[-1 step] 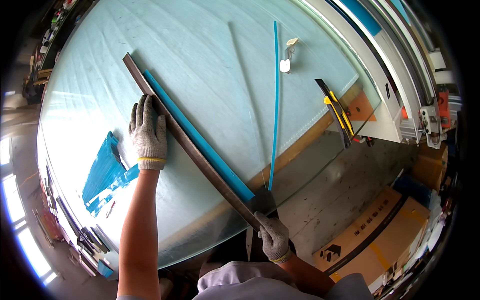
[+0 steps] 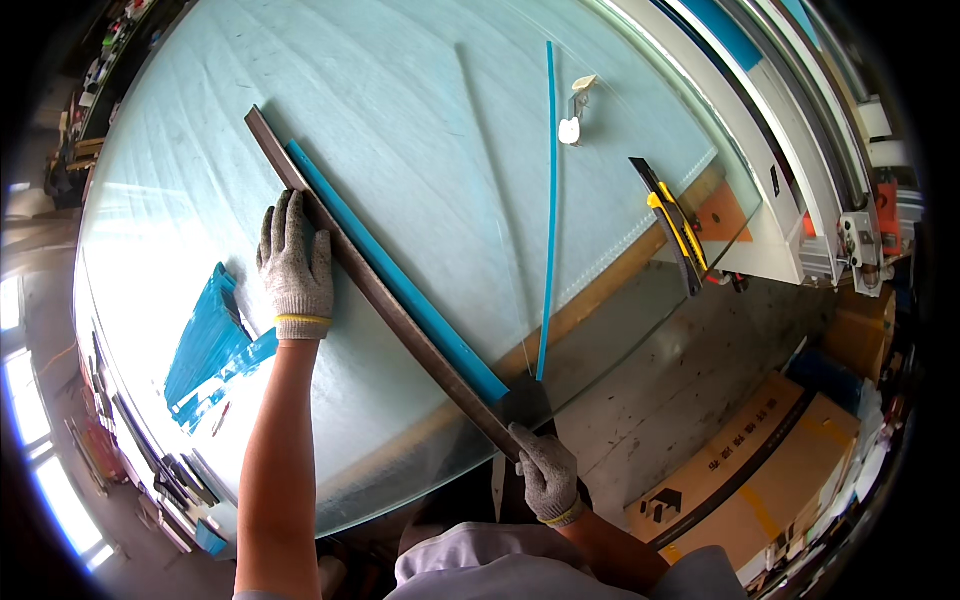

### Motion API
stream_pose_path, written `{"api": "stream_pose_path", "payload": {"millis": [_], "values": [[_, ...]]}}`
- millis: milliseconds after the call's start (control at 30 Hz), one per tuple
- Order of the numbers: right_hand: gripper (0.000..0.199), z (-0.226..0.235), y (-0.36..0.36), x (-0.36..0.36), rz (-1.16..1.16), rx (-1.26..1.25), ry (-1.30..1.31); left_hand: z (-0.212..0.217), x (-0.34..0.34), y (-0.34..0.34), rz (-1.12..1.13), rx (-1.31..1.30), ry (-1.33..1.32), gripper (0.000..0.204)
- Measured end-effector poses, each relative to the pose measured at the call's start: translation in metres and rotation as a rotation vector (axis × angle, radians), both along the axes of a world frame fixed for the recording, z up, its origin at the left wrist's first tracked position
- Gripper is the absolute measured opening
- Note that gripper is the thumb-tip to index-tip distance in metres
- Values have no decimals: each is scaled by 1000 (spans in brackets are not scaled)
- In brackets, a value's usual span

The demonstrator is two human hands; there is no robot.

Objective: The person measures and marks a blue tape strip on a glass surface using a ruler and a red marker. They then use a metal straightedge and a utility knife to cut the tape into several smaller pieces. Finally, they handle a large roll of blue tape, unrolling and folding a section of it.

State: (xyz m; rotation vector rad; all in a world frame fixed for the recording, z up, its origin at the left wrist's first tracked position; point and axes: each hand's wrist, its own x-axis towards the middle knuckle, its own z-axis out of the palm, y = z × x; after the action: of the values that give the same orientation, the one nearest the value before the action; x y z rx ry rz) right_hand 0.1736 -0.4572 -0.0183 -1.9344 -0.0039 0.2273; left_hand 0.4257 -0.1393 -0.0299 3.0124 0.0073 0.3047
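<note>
A long dark brown strip (image 2: 385, 300) lies slantwise on the glass-topped table (image 2: 400, 120), its near end at the front edge. My left hand (image 2: 298, 260), in a grey knit glove, rests flat along the strip's left side. Its fingers are stretched out, with fingertips and thumb against the strip. At the near end my gloved right hand (image 2: 548, 478) is closed round the strip's tip; its fingers are partly hidden. Close along the right side of the brown strip runs a flat blue strip (image 2: 400, 275). Farther right lies a thinner blue strip (image 2: 552, 200).
A yellow and black utility knife (image 2: 678, 225) lies toward the table's right edge, and a small white and metal clip-like piece (image 2: 573, 115) farther back. Crumpled blue film (image 2: 212, 340) sits left of my left hand. A cardboard box (image 2: 750, 470) is on the floor at right.
</note>
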Motion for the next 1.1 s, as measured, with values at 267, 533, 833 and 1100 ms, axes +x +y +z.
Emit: {"api": "stream_pose_path", "payload": {"millis": [267, 533, 833, 1100], "values": [[41, 1, 3, 1, -47, 32, 5, -1, 1, 0, -2, -8, 5, 56], [42, -3, 3, -1, -44, 32, 28, -1, 1, 0, -1, -5, 2, 55], [33, 1, 2, 3, -40, 7, -6, 0, 4, -5, -15, 19, -24, 52], [35, 2, 5, 8, -45, 4, -83, -9, 4, 5, -74, -17, -86, 48]]}}
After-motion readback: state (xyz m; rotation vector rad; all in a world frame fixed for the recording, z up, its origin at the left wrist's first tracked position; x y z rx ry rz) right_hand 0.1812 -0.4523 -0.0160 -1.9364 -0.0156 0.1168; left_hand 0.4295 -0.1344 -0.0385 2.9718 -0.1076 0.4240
